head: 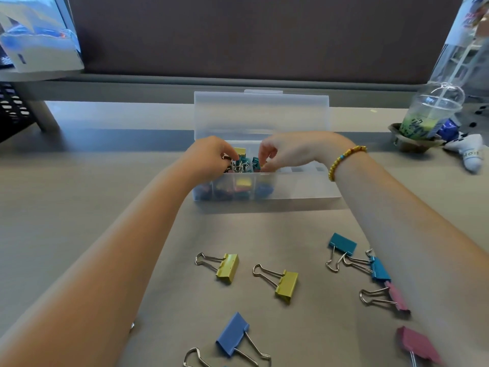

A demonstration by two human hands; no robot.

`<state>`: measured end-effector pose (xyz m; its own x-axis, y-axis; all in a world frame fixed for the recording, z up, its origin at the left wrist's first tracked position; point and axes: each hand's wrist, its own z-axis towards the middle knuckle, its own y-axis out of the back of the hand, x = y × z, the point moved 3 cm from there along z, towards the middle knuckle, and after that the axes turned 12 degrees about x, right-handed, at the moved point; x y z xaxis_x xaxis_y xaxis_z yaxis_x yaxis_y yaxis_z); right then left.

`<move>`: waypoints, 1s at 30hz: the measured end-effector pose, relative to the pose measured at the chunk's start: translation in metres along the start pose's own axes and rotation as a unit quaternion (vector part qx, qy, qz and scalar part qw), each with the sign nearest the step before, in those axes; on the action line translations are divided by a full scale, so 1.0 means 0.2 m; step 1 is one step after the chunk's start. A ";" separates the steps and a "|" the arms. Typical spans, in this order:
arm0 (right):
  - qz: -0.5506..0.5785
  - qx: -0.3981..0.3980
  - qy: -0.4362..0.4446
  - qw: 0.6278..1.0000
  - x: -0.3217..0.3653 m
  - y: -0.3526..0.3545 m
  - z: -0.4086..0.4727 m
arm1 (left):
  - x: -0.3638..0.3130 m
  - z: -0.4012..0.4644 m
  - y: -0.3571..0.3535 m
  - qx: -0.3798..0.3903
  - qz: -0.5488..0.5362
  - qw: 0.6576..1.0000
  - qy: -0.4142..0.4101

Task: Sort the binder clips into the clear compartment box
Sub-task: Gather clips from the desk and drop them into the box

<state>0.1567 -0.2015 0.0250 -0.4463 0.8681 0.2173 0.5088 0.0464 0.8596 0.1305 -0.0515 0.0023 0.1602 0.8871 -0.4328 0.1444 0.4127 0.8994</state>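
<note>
The clear compartment box [304,190] stands open mid-table, its lid [262,115] upright behind it. Its left compartments hold several small clips: teal, yellow, red, blue. Both hands reach into those compartments. My left hand [209,157] has its fingers curled around small clips at the box's left end. My right hand [288,152] pinches down beside a teal clip [255,162]; what it holds is hidden. On the table nearer me lie two yellow clips [228,268] [287,286], two teal clips [342,244] [379,270], two pink clips [397,298] [418,345] and a blue clip [232,335].
A plastic cup [428,112] with a green drink and straw stands in a holder at the far right, a white-and-blue object [468,152] beside it. A monitor [39,33] on a stand is at the far left. A dark partition runs along the back.
</note>
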 end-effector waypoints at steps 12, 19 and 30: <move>0.064 -0.159 0.022 0.985 0.03 0.00 0.12 | -0.04 -0.08 0.01 0.048 0.003 0.998 -0.032; 0.053 -0.204 0.004 0.978 0.04 -0.02 0.19 | -0.04 -0.09 0.03 0.012 -0.003 0.999 -0.037; 0.070 -0.177 0.011 0.982 0.05 0.01 0.18 | -0.03 -0.08 0.00 0.013 0.038 0.999 -0.036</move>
<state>0.1806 -0.1751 0.0123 -0.4079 0.8429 0.3510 0.2794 -0.2508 0.9269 0.1129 -0.0543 0.0059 0.2409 0.8980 -0.3682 0.1553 0.3389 0.9279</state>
